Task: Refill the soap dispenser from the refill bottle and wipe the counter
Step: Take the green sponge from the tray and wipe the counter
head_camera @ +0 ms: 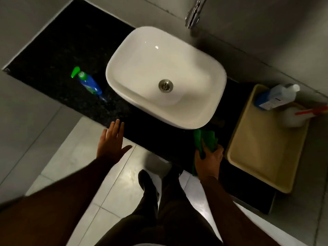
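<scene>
The white basin (166, 77) sits on a dark speckled worktop (53, 50), and everything else is placed around it. To the left of the basin stands the soap dispenser (87, 80), a blue bottle with a green pump head, upright on the stone and just clear of the basin's wall. To the right of the basin lies a beige tray (262, 153); in its far corner the refill bottle (276, 97) (blue, with a white cap) stands beside a white spray bottle (294, 115) with a red trigger. Behind the basin a chrome tap (193, 15) comes off the wall.

In front of the basin, at its right corner, the right hand (209, 157) has its fingers clamped on a green cloth (205, 139) that rests on the worktop, partly tucked under the basin's rim. The left hand (111, 139) is flat in front of the basin's left corner, fingers spread apart and holding nothing, their tips over the worktop edge.
</scene>
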`<state>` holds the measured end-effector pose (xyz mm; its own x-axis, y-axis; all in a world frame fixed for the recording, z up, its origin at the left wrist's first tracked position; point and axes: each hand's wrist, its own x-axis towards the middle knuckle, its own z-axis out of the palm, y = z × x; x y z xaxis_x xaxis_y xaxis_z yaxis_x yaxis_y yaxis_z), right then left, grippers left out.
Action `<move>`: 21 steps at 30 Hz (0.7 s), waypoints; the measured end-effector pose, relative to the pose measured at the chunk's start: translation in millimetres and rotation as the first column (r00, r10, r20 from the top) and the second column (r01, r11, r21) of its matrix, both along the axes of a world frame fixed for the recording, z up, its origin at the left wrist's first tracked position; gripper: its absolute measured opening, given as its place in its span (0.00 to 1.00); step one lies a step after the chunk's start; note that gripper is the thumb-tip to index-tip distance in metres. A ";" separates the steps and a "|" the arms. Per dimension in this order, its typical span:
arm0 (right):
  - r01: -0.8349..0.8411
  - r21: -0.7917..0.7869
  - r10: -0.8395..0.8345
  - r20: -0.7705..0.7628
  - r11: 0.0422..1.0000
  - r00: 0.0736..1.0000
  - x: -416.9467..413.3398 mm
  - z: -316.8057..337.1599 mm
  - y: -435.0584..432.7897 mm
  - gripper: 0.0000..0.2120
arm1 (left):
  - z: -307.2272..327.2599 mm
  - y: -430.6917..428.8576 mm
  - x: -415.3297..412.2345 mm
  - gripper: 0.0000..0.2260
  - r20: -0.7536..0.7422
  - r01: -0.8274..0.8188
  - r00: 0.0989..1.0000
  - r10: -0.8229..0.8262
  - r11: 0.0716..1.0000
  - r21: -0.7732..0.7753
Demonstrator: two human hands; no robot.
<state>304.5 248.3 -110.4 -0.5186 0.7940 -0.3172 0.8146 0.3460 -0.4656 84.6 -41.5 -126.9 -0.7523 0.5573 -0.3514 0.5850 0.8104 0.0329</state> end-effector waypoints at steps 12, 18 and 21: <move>-0.294 0.213 0.237 0.257 0.932 0.937 -31.7 -52.2 -74.8 0.34 | 11.7 -31.7 -56.6 0.54 0.038 -0.126 0.990 0.138 0.966 -0.226; -0.494 0.179 0.441 0.267 0.851 0.857 -96.8 -54.4 -127.7 0.33 | 10.8 -45.7 -61.5 0.49 0.090 -0.162 0.981 0.172 0.980 -0.113; -0.653 0.214 0.618 0.212 0.727 0.757 -139.1 -54.7 -157.4 0.32 | 9.0 -53.6 -62.3 0.48 0.109 -0.293 0.947 0.302 0.952 -0.092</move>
